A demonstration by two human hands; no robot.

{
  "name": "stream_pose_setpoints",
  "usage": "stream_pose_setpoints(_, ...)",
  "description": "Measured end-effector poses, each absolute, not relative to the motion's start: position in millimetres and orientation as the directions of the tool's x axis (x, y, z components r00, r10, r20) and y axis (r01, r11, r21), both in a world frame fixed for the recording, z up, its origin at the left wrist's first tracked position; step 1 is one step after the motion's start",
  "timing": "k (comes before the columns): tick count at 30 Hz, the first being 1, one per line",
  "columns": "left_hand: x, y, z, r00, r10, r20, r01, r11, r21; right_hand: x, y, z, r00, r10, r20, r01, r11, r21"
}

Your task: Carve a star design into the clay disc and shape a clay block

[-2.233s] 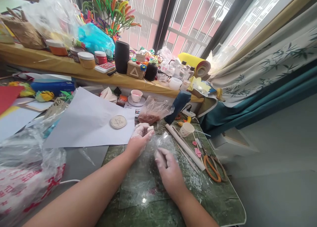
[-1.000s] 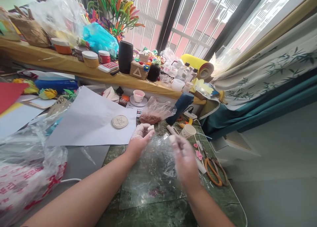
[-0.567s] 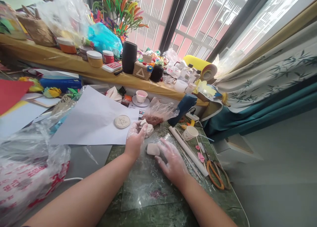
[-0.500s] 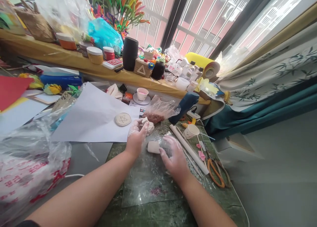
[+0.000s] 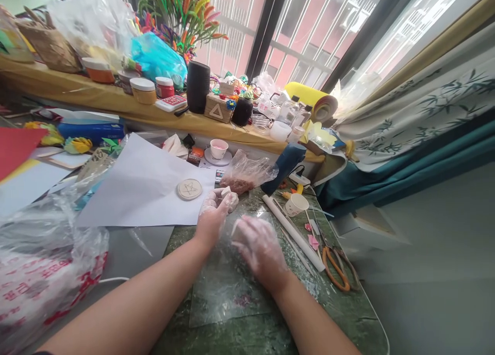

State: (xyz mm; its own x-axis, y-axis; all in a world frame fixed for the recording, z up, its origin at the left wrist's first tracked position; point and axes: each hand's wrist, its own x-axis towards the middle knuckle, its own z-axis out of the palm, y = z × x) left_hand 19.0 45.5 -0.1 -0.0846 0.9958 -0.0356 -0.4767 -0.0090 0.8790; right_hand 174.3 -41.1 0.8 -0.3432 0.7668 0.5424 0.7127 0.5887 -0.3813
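My left hand (image 5: pixel 211 218), dusted with white powder, is closed around a pale lump of clay (image 5: pixel 231 201). Close by on the right, my right hand (image 5: pixel 263 249) is wrapped over a pale block of clay (image 5: pixel 238 232), which is tilted up and mostly covered by the fingers. Both hands are over a clear sheet (image 5: pixel 220 293) lying on the green tabletop. On a sheet of white paper (image 5: pixel 143 195), left of my hands, lies a round pale clay disc (image 5: pixel 189 189) with a star scored in it.
Right of my hands are a white rolling pin (image 5: pixel 296 236), orange-handled scissors (image 5: pixel 334 270) and a paper cup (image 5: pixel 296 205). Behind stand a bag of brown material (image 5: pixel 243 177) and a small pink-filled cup (image 5: pixel 219 148). A plastic bag (image 5: pixel 50 272) crowds the left. Jars line the sill.
My right hand has moved left and closed on the clay block, which lay flat on the sheet before and now is tilted up. My left hand keeps its lump.
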Motion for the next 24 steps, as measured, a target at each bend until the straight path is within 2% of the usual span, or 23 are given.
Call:
stream_pose_setpoints(3, 19.3, 46.8, -3.7, -0.065, 0.997, -0.029, -0.478, -0.005, 0.878, 185.2, -44.1, 49.9, 0.069, 0.784, 0.618, 0.536, 0.493, -0.685)
stream_pose_setpoints(4, 19.5, 47.1, -4.6, -0.061, 0.998, -0.029, -0.479, -0.003, 0.878, 191.0, -43.2, 66.8, 0.177, 0.756, 0.631, 0.452, 0.507, -0.734)
stream_pose_setpoints(6, 19.8, 47.5, -5.6, -0.064, 0.997, -0.032, -0.482, -0.003, 0.876, 204.6, -40.9, 91.0, 0.304, 0.638, 0.708, 0.396, 0.591, -0.703)
stream_pose_setpoints(7, 19.8, 47.6, -5.8, -0.067, 0.997, -0.031, -0.480, -0.005, 0.877, 211.3, -40.4, 95.3, 0.329, 0.575, 0.749, 0.430, 0.615, -0.661)
stream_pose_setpoints(9, 19.1, 47.6, -6.4, -0.072, 0.997, -0.024, -0.473, -0.013, 0.881, 222.3, -42.4, 85.1, 0.259, 0.535, 0.804, 0.585, 0.575, -0.571)
stream_pose_setpoints(10, 18.6, 47.6, -7.0, -0.072, 0.997, -0.019, -0.468, -0.017, 0.884, 225.9, -45.0, 71.6, 0.157, 0.579, 0.800, 0.670, 0.533, -0.517)
stream_pose_setpoints(11, 18.2, 47.5, -7.7, -0.074, 0.997, -0.015, -0.462, -0.021, 0.887, 228.2, -48.7, 54.2, 0.018, 0.658, 0.753, 0.753, 0.486, -0.444)
stream_pose_setpoints(13, 17.6, 47.4, -9.8, -0.075, 0.997, -0.009, -0.447, -0.025, 0.894, 229.5, -57.8, 15.9, -0.283, 0.758, 0.588, 0.820, 0.509, -0.262)
stream_pose_setpoints(14, 17.5, 47.3, -11.1, -0.073, 0.997, -0.004, -0.442, -0.028, 0.897, 229.0, -62.6, -1.4, -0.321, 0.790, 0.523, 0.844, 0.488, -0.220)
stream_pose_setpoints(16, 18.0, 47.0, -13.4, -0.064, 0.998, 0.011, -0.433, -0.038, 0.900, 226.5, -69.8, -26.2, -0.282, 0.829, 0.483, 0.875, 0.428, -0.224)
stream_pose_setpoints(18, 18.9, 46.2, -14.8, -0.049, 0.999, 0.024, -0.432, -0.043, 0.901, 223.1, -71.0, -37.5, -0.223, 0.864, 0.451, 0.882, 0.376, -0.284)
stream_pose_setpoints(24, 21.3, 43.4, -10.8, -0.024, 0.999, 0.028, -0.417, -0.036, 0.908, 217.8, -51.0, -37.2, -0.224, 0.929, 0.296, 0.827, 0.342, -0.447)
